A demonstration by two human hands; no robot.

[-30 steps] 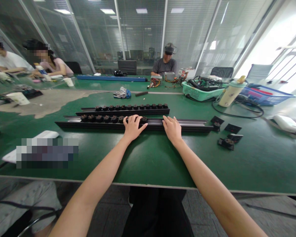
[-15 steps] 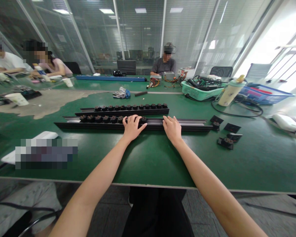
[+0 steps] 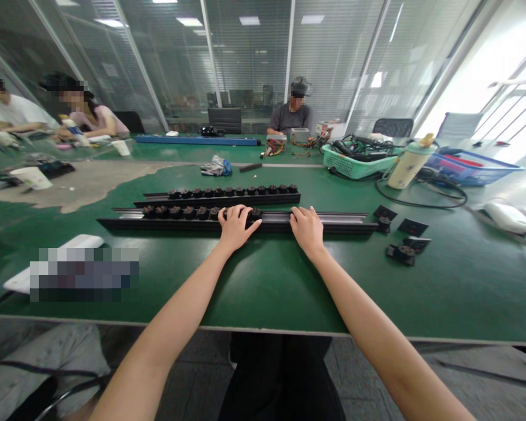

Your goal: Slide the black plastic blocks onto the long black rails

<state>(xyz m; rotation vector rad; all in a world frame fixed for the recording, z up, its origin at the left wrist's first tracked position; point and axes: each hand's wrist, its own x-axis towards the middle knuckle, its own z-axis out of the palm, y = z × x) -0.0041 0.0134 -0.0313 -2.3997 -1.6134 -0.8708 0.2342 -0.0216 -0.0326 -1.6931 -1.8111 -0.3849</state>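
A long black rail (image 3: 179,225) with a silvery inner channel (image 3: 346,218) lies crosswise in front of me. Several round black pieces with brownish tops (image 3: 174,212) sit in a row along its left half. Curled over that row is my left hand (image 3: 235,227), its thumb apart along the front edge; one black piece (image 3: 255,213) shows by the thumb and index finger. My right hand (image 3: 307,229) grips the rail right of the row, fingers bent over the channel. Behind it lies a second black rail (image 3: 254,199) filled with similar pieces. What lies under my fingers is hidden.
Loose black square plates (image 3: 413,227) and pieces (image 3: 401,254) lie right of the rail. Farther off stand a green basket (image 3: 355,165) of cables, a yellowish bottle (image 3: 409,164) and a blue basket (image 3: 477,172). A crumpled glove (image 3: 217,166) lies behind. Other people sit around the table.
My right hand has shifted very slightly to the right on the rail. The left hand keeps its place over the pieces.
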